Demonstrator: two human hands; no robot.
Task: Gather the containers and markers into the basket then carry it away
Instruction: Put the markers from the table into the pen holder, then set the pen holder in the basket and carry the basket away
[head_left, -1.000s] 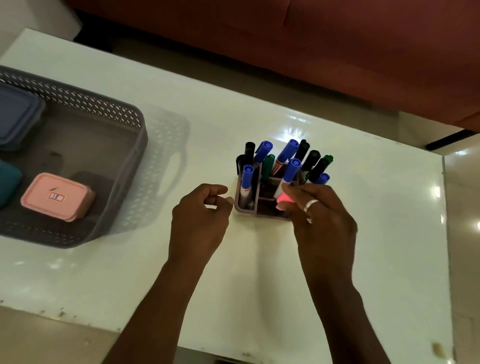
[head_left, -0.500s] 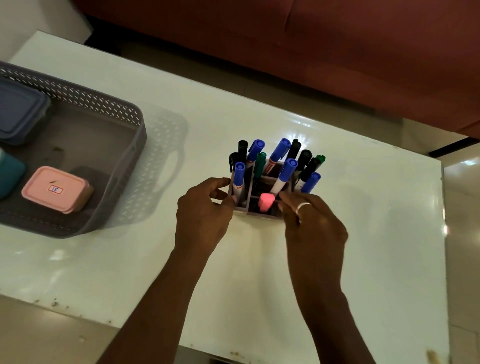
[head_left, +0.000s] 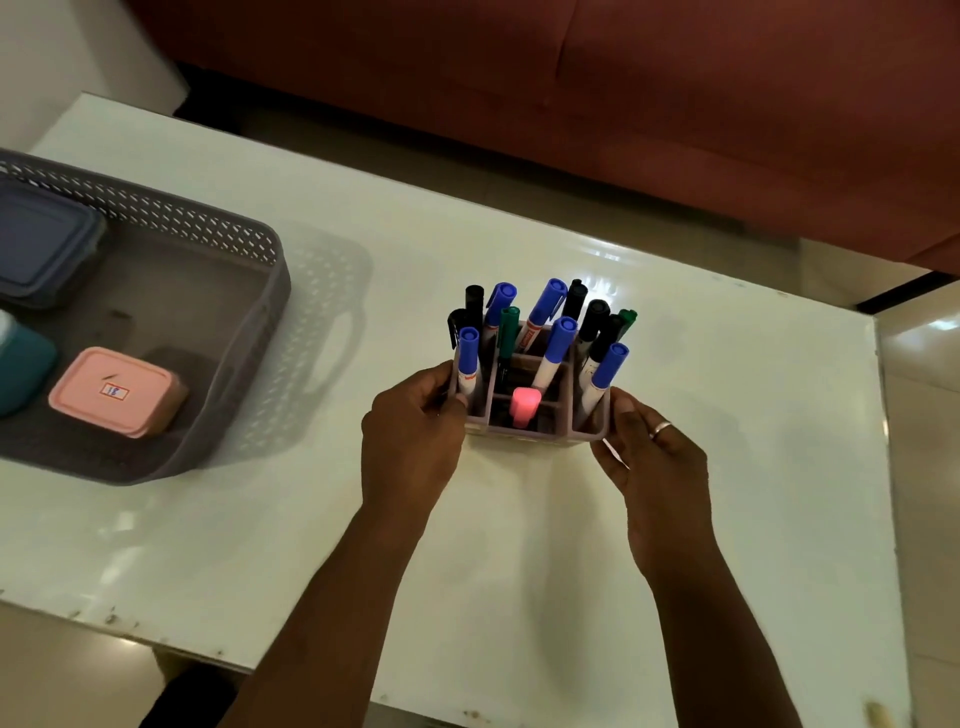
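On the table: a white table seen from above, a red sofa beyond its far edge.
Holder: a grey divided holder stands upright near the middle of the table, full of markers with blue, black and green caps, plus one pink highlighter in a near compartment.
Left hand: the left hand is curled against the holder's left side, thumb and fingers pressed to its wall.
Right hand: the right hand, with a ring on one finger, is curled against the holder's right side, touching its wall.
Grip: both hands clasp the holder between them; whether it is lifted off the table cannot be told.
Basket: a grey perforated basket sits at the left of the table, well apart from the holder.
Inside the basket: a pink box near its front, a dark blue box at its far side, and a teal container at the left edge, partly cut off.
Done, by the look of it: the containers are in the basket.
Left to do: the holder of markers must go left into the basket's open space on the right side, then the basket must be carried away.
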